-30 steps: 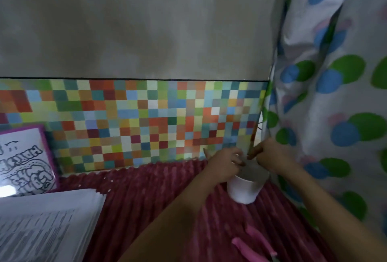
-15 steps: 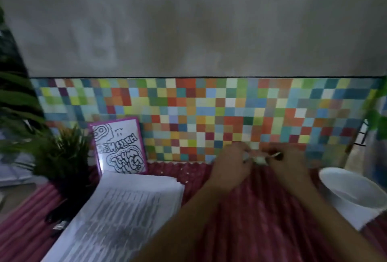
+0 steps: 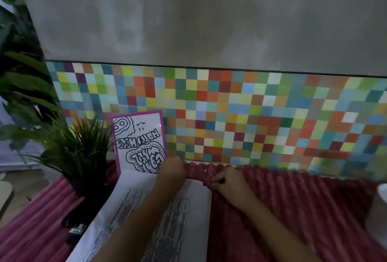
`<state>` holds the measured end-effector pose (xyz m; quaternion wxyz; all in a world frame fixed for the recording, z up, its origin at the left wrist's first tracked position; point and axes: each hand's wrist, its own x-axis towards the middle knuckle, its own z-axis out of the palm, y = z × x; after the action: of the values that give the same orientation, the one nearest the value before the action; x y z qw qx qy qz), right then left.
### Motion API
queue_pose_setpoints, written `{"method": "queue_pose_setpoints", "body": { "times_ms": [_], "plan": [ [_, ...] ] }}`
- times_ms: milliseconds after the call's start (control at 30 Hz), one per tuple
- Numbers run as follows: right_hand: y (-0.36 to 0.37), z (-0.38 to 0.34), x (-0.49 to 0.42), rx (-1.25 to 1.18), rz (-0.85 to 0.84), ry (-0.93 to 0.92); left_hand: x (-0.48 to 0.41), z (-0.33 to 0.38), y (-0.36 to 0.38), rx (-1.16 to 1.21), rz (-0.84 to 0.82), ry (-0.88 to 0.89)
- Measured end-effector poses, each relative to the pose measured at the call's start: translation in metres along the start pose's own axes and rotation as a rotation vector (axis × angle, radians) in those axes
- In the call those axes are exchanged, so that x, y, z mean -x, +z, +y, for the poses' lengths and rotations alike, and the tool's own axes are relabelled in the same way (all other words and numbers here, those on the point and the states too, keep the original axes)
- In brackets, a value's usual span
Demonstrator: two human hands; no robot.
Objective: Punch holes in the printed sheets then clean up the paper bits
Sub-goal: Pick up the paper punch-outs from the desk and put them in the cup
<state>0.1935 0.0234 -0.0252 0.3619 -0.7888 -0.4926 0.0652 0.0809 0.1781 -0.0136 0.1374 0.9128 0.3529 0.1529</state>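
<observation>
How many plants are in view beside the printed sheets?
2. A small spiky plant stands left of the printed sheets; a larger leafy plant fills the far left edge, partly cut off. Others may lie outside the frame.

Ribbed maroon cloth [image 3: 293,209], stack of printed sheets [image 3: 186,220] on it, potted plant [image 3: 77,153] at left, white tub [image 3: 379,215] at right

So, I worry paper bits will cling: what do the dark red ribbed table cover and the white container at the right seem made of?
The dark red ribbed table cover looks like soft plush fabric, matte: fuzzy raised ridges, a wavy far edge. The white container looks like smooth plastic, possibly ceramic: even, faintly glossy surface, only partly in view.
</observation>
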Motion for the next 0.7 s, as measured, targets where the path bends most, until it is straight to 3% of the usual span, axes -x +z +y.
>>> {"method": "queue_pose_setpoints", "body": {
  "times_ms": [200,367,533,700],
  "plan": [
    [0.012,0.006,0.003,0.097,0.075,-0.007,0.003,0.005,0.004,-0.020,0.056,0.001],
    [0.011,0.007,-0.005,-0.025,0.315,0.108,0.003,0.008,0.004,-0.071,0.141,0.034],
    [0.022,0.011,-0.018,0.097,0.250,0.151,-0.002,0.012,-0.002,-0.125,-0.053,-0.035],
    [0.036,0.022,-0.024,0.205,0.243,0.195,-0.009,0.026,-0.008,-0.013,0.027,0.061]
  ]
}}
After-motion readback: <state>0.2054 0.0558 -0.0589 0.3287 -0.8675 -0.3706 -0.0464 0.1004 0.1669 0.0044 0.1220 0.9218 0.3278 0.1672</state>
